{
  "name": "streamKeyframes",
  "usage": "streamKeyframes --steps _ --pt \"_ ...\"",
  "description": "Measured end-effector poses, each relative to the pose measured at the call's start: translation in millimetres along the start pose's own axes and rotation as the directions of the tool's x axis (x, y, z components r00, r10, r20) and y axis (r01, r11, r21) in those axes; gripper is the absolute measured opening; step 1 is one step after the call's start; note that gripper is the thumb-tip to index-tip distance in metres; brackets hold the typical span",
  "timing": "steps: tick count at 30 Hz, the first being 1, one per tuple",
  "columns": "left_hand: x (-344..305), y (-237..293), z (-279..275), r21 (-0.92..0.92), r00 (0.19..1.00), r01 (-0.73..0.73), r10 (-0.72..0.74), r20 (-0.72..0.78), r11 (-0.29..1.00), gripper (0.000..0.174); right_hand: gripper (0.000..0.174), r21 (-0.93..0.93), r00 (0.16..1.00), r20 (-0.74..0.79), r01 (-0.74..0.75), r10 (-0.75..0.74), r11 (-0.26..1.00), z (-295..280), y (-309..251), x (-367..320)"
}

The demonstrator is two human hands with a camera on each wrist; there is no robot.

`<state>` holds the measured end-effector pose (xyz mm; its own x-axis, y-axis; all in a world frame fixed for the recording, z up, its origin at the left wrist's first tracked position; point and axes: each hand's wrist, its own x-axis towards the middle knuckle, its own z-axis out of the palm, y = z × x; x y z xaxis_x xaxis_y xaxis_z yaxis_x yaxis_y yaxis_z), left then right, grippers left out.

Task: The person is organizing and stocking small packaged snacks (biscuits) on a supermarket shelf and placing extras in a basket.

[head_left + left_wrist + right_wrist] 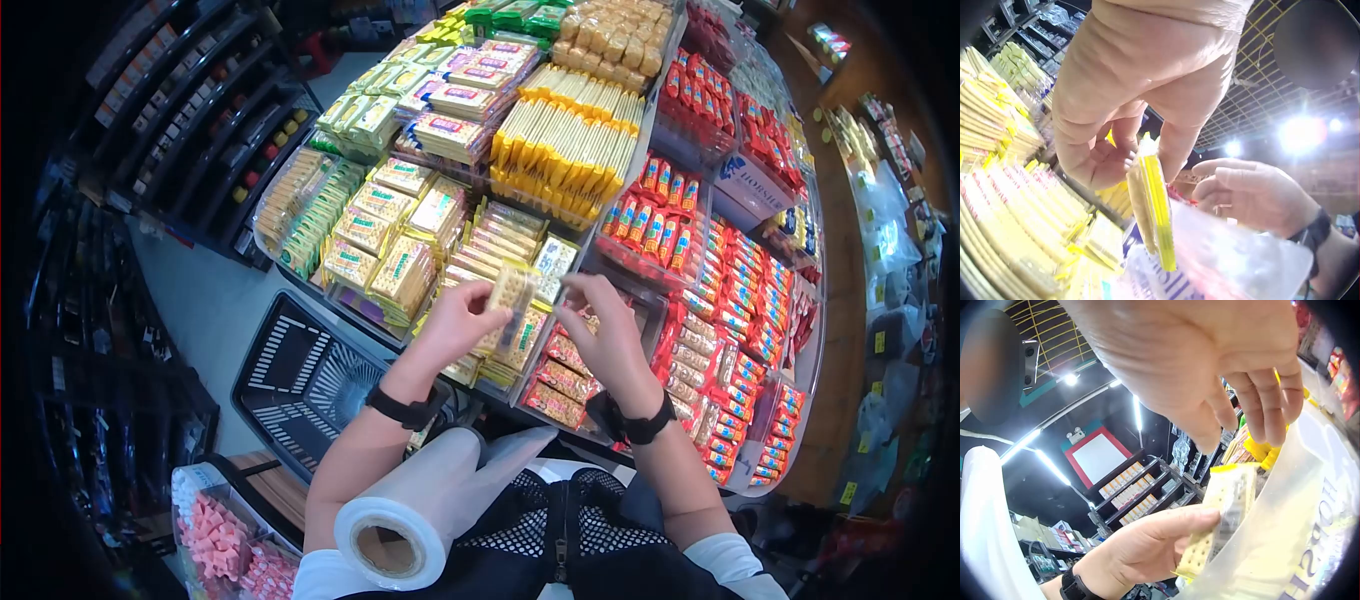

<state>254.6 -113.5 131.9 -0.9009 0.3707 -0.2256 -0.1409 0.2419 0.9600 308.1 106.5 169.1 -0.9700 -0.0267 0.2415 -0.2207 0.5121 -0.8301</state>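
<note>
My left hand (455, 325) pinches a clear-wrapped packet of crackers (513, 290) with yellow ends, between thumb and fingers. In the left wrist view the packet (1159, 212) is seen edge-on, hanging from the fingertips. The right wrist view shows its pale, dotted cracker face (1200, 553). Apart from the packet, to its right, my right hand (608, 325) hovers with loosely bent fingers and nothing between them. Below both hands are similar stacked cracker packets (520, 340) in a clear bin, beside a compartment of reddish-wrapped bars (560, 390).
Tiered clear bins hold yellow-wrapped sticks (565, 140), cracker packs (365, 230) and red-wrapped snacks (650, 225). A dark shopping basket (300, 370) stands at the left. A roll of clear plastic bags (410, 510) lies close to my body. Dark shelves (200, 120) stand behind.
</note>
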Motion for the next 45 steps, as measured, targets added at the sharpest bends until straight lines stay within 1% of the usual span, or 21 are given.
streamKeyframes --steps 5,9,10,11,12,13,15,17,18,23,26,27,28,29,31,32,34,36,39,42,45 --pt "3 3 1 -0.101 0.977 -0.202 0.208 0.055 0.974 0.034 0.046 0.038 0.999 0.044 0.004 -0.006 0.999 16 -7 19" --pt "28 -15 -5 -0.284 0.988 -0.108 0.135 0.078 0.953 0.032 0.037 0.165 0.98 0.126 -0.177 0.157 0.97 9 11 25" --pt "38 -28 -2 0.012 0.983 -0.177 0.178 -0.051 0.984 0.03 0.034 0.205 0.99 0.053 -0.138 0.13 0.969 6 23 24" --pt "42 -41 5 0.005 0.983 -0.178 0.178 -0.052 0.984 0.03 0.032 0.24 0.994 -0.023 -0.098 0.107 0.966 4 25 24" --pt "44 -54 12 0.37 0.946 -0.277 0.319 -0.056 0.887 0.029 0.028 0.362 0.984 -0.037 -0.15 0.175 0.92 1 24 21" --pt "43 -56 19 0.682 0.895 -0.321 0.446 -0.008 0.657 0.028 0.028 0.356 0.984 -0.035 -0.152 0.175 0.922 -3 21 19" --pt "44 -57 35 0.716 0.935 -0.265 0.354 0.027 0.646 0.036 0.025 0.201 0.988 -0.074 -0.116 0.133 0.973 -10 19 15" --pt "48 -47 49 0.909 0.981 -0.108 0.193 0.031 0.402 0.046 0.027 0.221 0.991 -0.112 -0.05 0.076 0.974 -9 20 12" --pt "49 -45 50 0.925 0.993 -0.069 0.116 0.027 0.374 0.056 0.029 0.157 0.991 -0.133 0.038 -0.017 0.987 -9 19 11" --pt "35 -35 47 0.89 0.998 -0.004 0.058 -0.025 0.456 0.052 0.039 0.02 0.979 -0.136 0.154 -0.15 0.988 -8 14 2" --pt "30 -43 43 0.799 0.962 -0.15 0.271 -0.016 0.582 0.04 0.039 0.021 0.982 -0.124 0.148 -0.144 0.989 -10 12 -1" --pt "31 -45 42 0.532 0.993 -0.074 0.111 -0.038 0.843 0.035 0.039 -0.003 0.98 -0.13 0.153 -0.152 0.988 -10 10 -2" --pt "29 -41 37 0.199 0.999 0.053 -0.052 -0.01 0.979 0.031 0.039 0.004 0.98 -0.126 0.157 -0.155 0.988 -8 11 -1" --pt "25 -38 28 0.202 0.998 0.057 -0.054 -0.019 0.978 0.031 0.039 0.062 0.977 -0.146 0.165 -0.154 0.984 -5 12 0" --pt "14 -30 6 -0.255 0.993 0.037 -0.064 -0.097 0.966 0.027 0.039 0.127 0.974 -0.163 0.176 -0.155 0.976 -1 12 3" --pt "7 -27 -3 -0.437 0.989 0.067 -0.119 -0.093 0.897 0.022 0.037 0.316 0.987 -0.142 0.117 -0.075 0.941 1 12 6" --pt "-5 -27 -14 -0.652 0.987 -0.004 -0.101 -0.123 0.758 0.032 0.032 0.524 0.998 -0.061 0.046 -0.016 0.85 2 6 14" --pt "-18 -35 -27 -0.726 0.982 -0.033 -0.111 -0.15 0.687 0.034 0.03 0.587 0.996 0.066 0.01 -0.061 0.809 8 -9 20" --pt "-29 -42 -37 -0.74 0.99 0.122 -0.133 0.045 0.661 0.037 0.025 0.688 0.946 0.288 -0.098 -0.147 0.719 14 -20 31" --pt "-55 -61 -57 -0.811 0.961 0.276 -0.155 0.229 0.516 0.047 0.021 0.608 0.751 0.595 -0.189 -0.285 0.771 45 -23 41" --pt "-83 -27 -58 -0.705 0.948 0.27 -0.056 0.312 0.656 0.05 0.024 0.506 0.721 0.648 -0.17 -0.243 0.846 71 -23 43"
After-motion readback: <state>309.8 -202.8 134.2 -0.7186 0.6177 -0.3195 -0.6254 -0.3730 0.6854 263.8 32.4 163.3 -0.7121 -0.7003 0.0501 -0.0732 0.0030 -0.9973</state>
